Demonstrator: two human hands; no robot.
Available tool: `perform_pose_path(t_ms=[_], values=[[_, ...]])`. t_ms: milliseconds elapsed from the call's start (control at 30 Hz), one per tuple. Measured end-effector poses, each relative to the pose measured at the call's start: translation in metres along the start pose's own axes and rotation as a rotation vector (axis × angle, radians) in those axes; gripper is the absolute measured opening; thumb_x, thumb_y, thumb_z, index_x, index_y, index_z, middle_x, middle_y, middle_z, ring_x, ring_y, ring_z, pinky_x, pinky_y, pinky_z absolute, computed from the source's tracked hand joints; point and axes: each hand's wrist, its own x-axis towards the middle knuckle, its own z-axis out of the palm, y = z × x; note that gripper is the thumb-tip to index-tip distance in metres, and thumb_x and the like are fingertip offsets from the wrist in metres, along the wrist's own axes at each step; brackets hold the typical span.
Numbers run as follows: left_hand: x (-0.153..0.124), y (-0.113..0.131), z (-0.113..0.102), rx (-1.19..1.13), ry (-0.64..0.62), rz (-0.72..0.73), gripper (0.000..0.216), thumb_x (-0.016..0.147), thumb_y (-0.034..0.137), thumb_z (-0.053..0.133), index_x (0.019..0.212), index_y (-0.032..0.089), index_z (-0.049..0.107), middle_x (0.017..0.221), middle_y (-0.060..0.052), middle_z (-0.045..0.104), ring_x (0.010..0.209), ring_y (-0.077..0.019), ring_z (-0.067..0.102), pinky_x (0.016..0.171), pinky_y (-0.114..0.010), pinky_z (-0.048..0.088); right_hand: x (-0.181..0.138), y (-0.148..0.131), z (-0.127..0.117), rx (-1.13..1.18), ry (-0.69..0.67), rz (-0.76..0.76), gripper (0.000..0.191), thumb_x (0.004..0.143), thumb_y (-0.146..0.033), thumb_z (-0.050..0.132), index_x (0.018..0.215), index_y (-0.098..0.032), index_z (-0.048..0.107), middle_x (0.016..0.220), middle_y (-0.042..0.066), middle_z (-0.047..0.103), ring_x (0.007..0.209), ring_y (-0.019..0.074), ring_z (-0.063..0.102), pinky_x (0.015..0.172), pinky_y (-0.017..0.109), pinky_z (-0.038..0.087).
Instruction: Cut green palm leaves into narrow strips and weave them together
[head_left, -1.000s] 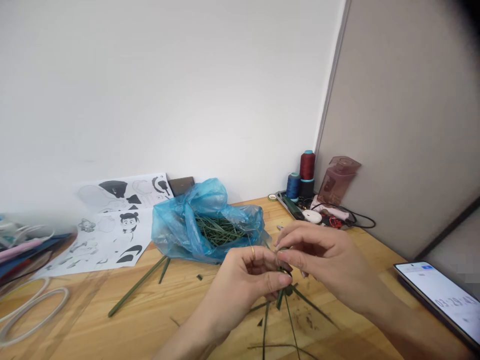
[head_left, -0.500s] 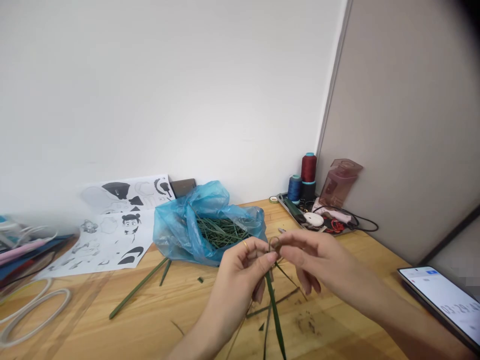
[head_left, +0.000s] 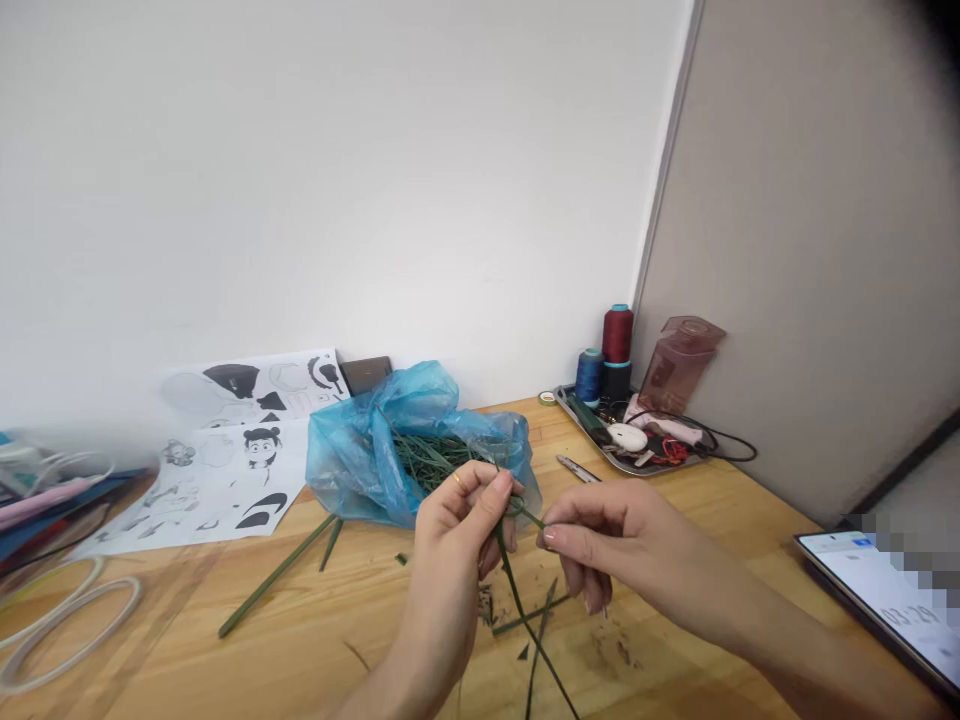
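Observation:
Between thumb and fingers, my left hand point(head_left: 466, 530) pinches a long green grass blade point(head_left: 519, 598), whose tail hangs down toward the table's front. My right hand point(head_left: 611, 540) is closed too, its thumb and forefinger gripping a thin green end that runs across to the left fingertips. How the strands cross at the left fingertips is too small to make out. Behind the left hand lies a blue plastic bag point(head_left: 345, 465), open, with many cut green blades point(head_left: 431, 455) inside. Loose strips and dark scraps point(head_left: 525, 610) lie on the wood below the hands.
A metal tray point(head_left: 637, 463) at the back right holds thread spools point(head_left: 617, 335) and small tools. A pen-like tool point(head_left: 576, 468) lies before it. At right is a phone point(head_left: 885, 600); at left, printed sheets point(head_left: 217, 490), a stalk point(head_left: 274, 580) and a white cable point(head_left: 124, 630).
My hands have moved apart slightly, the left shifting left. The small loop at the fingertips no longer shows; my right hand now draws a strand out to the right.

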Motion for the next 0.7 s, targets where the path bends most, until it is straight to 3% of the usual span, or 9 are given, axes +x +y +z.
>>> perform_pose_path(t_ms=[200, 367, 500, 700], values=[[-0.002, -0.002, -0.001, -0.048, 0.037, 0.088, 0.013, 0.074, 0.028, 0.055, 0.069, 0.016, 0.054, 0.054, 0.006, 0.044, 0.042, -0.0014, 0.026, 0.041, -0.014, 0.02, -0.002, -0.001, 0.002, 0.078, -0.028, 0.053, 0.018, 0.081, -0.029, 0.047, 0.071, -0.015, 0.052, 0.048, -0.003, 0.053, 0.041, 0.0068, 0.048, 0.041, 0.015, 0.04], [-0.004, -0.003, 0.0, -0.094, 0.018, 0.128, 0.009, 0.075, 0.025, 0.055, 0.069, 0.018, 0.057, 0.071, 0.004, 0.054, 0.046, -0.0006, 0.03, 0.045, -0.012, 0.026, -0.004, -0.003, 0.006, 0.067, 0.046, 0.069, 0.013, 0.081, -0.028, 0.047, 0.079, -0.017, 0.053, 0.038, -0.008, 0.044, 0.031, 0.003, 0.035, 0.032, 0.01, 0.029], [-0.006, -0.005, 0.002, -0.063, 0.015, 0.125, 0.008, 0.074, 0.024, 0.056, 0.07, 0.018, 0.06, 0.069, 0.004, 0.055, 0.051, -0.0016, 0.037, 0.046, -0.011, 0.029, -0.003, 0.0, 0.012, 0.011, 0.121, -0.02, 0.017, 0.082, -0.033, 0.047, 0.08, -0.019, 0.057, 0.037, -0.01, 0.034, 0.031, 0.0016, 0.028, 0.03, 0.01, 0.021], [-0.008, -0.003, 0.002, -0.028, -0.014, 0.115, 0.011, 0.076, 0.026, 0.053, 0.079, 0.019, 0.061, 0.061, 0.004, 0.053, 0.048, -0.0029, 0.044, 0.045, -0.013, 0.036, -0.003, 0.002, 0.014, -0.105, 0.27, -0.093, 0.016, 0.082, -0.031, 0.048, 0.077, -0.021, 0.059, 0.046, -0.008, 0.036, 0.035, 0.0021, 0.026, 0.033, 0.012, 0.025]])
